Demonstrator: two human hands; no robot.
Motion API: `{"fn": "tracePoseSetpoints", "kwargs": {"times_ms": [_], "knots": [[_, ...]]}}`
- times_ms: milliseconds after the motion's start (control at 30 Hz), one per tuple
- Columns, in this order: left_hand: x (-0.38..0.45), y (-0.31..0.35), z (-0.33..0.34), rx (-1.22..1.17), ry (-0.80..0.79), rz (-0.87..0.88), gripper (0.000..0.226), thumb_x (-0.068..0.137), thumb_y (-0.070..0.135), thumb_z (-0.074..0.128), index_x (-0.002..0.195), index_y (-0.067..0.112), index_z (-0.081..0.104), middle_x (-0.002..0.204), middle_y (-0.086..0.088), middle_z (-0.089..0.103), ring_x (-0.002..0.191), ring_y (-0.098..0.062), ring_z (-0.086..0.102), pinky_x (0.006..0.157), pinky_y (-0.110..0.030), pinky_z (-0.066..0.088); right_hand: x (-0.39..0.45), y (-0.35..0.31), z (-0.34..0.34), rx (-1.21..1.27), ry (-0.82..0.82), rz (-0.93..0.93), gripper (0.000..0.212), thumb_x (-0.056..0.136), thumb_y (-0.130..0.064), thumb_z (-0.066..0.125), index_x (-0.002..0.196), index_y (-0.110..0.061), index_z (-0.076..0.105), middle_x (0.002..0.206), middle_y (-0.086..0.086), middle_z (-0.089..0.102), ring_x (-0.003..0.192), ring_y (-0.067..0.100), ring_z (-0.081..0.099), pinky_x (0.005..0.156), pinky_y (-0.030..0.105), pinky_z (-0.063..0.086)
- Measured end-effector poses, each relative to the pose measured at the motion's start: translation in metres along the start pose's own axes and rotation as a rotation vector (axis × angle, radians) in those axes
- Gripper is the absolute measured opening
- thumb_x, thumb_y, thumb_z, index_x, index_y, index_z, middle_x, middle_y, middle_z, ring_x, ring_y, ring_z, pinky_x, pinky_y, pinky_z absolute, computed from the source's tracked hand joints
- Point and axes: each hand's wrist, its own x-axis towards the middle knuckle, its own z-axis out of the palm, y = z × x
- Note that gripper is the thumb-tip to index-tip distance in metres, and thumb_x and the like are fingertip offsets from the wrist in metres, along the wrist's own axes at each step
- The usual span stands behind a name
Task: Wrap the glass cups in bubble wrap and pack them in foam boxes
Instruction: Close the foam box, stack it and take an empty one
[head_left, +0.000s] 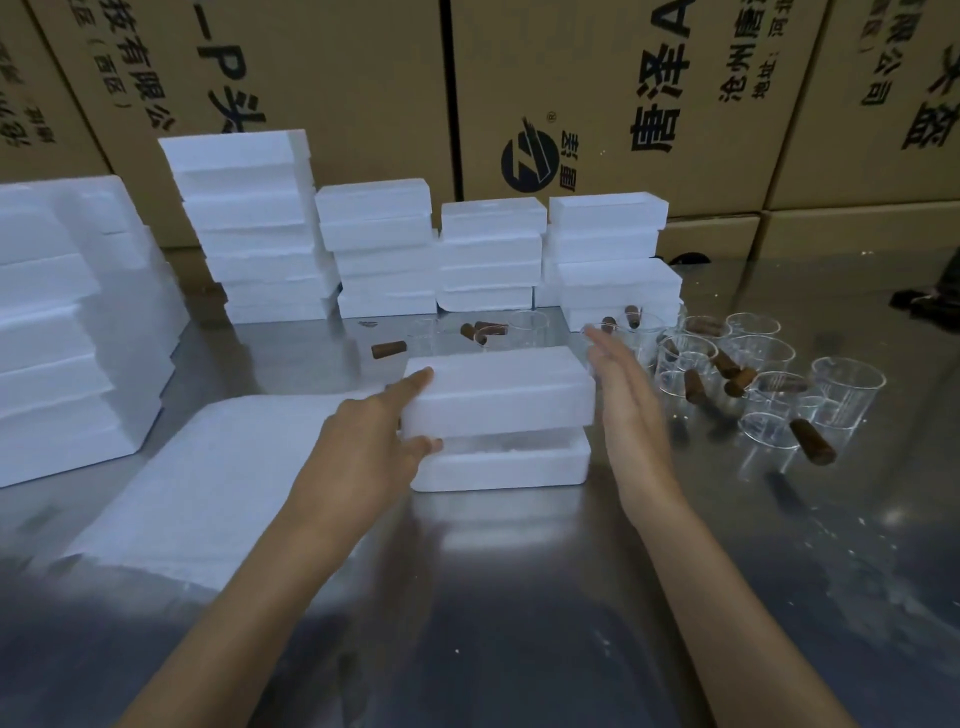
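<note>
Gripping the foam lid (498, 392) by its near-left corner, the left hand (363, 447) holds it raised above the foam box (501, 467) on the table (571, 597). The right hand (623, 410), fingers straight, hovers just right of the lid. Glass cups (769, 384) stand further right, bubble wrap (208, 483) left.

The shiny grey metal table (519, 597) holds stacks of white foam boxes (384, 249) at the back, clear glass cups (847, 389) and brown corks (388, 349) on the right, one flat white sheet (208, 483) on the left, and a white foam box bottom (504, 467) in the middle.
</note>
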Motion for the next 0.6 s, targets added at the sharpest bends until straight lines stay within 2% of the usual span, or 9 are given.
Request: {"fn": "tracePoseSetpoints", "kwargs": {"times_ms": [33, 100, 133, 233, 400, 600], "knots": [[-0.001, -0.001, 0.001, 0.003, -0.010, -0.007, 0.067, 0.088, 0.032, 0.074, 0.146, 0.042, 0.043, 0.126, -0.001, 0.066, 0.113, -0.022, 0.062, 0.091, -0.027, 0.043, 0.000, 0.001, 0.002, -0.020, -0.038, -0.001, 0.020, 0.098, -0.036, 0.054, 0.113, -0.042, 0.066, 0.106, -0.046, 0.059, 0.103, -0.023, 0.052, 0.077, -0.004, 0.037], [-0.002, -0.003, 0.002, 0.006, -0.009, -0.010, 0.067, 0.088, 0.032, 0.073, 0.146, 0.042, 0.043, 0.125, -0.001, 0.066, 0.113, -0.022, 0.061, 0.092, -0.029, 0.044, 0.000, 0.006, 0.004, -0.081, -0.103, 0.024, 0.021, 0.098, -0.033, 0.057, 0.116, -0.038, 0.066, 0.118, -0.032, 0.061, 0.108, -0.015, 0.053, 0.080, 0.003, 0.040], [-0.002, -0.003, 0.002, 0.012, -0.009, -0.009, 0.067, 0.088, 0.032, 0.073, 0.146, 0.042, 0.043, 0.124, -0.001, 0.066, 0.113, -0.022, 0.061, 0.093, -0.029, 0.044, 0.000, 0.009, 0.005, -0.106, -0.115, 0.034, 0.022, 0.098, -0.032, 0.057, 0.118, -0.037, 0.065, 0.120, -0.027, 0.059, 0.107, -0.016, 0.052, 0.079, 0.003, 0.040], [-0.001, -0.003, 0.002, 0.024, -0.024, -0.013, 0.068, 0.087, 0.031, 0.074, 0.146, 0.043, 0.043, 0.119, -0.002, 0.067, 0.110, -0.022, 0.062, 0.090, -0.028, 0.044, 0.000, 0.013, 0.003, -0.104, -0.088, 0.046, 0.022, 0.095, -0.025, 0.058, 0.113, -0.035, 0.065, 0.113, -0.022, 0.060, 0.091, -0.021, 0.051, 0.070, -0.002, 0.037], [-0.001, -0.004, -0.001, -0.015, -0.037, -0.024, 0.071, 0.081, 0.028, 0.079, 0.142, 0.044, 0.047, 0.120, 0.002, 0.068, 0.106, -0.015, 0.063, 0.083, -0.021, 0.039, -0.002, 0.015, 0.001, -0.086, -0.111, 0.090, 0.021, 0.092, -0.030, 0.059, 0.107, -0.044, 0.062, 0.116, -0.028, 0.058, 0.099, -0.012, 0.052, 0.077, 0.017, 0.038], [-0.002, -0.006, -0.001, -0.010, -0.038, -0.011, 0.071, 0.081, 0.027, 0.079, 0.141, 0.047, 0.046, 0.113, 0.001, 0.068, 0.103, -0.017, 0.063, 0.082, -0.021, 0.039, -0.004, 0.016, -0.001, -0.088, -0.135, 0.106, 0.031, 0.076, -0.043, 0.059, 0.107, -0.047, 0.061, 0.108, -0.039, 0.058, 0.093, -0.017, 0.053, 0.081, 0.019, 0.038]]}}
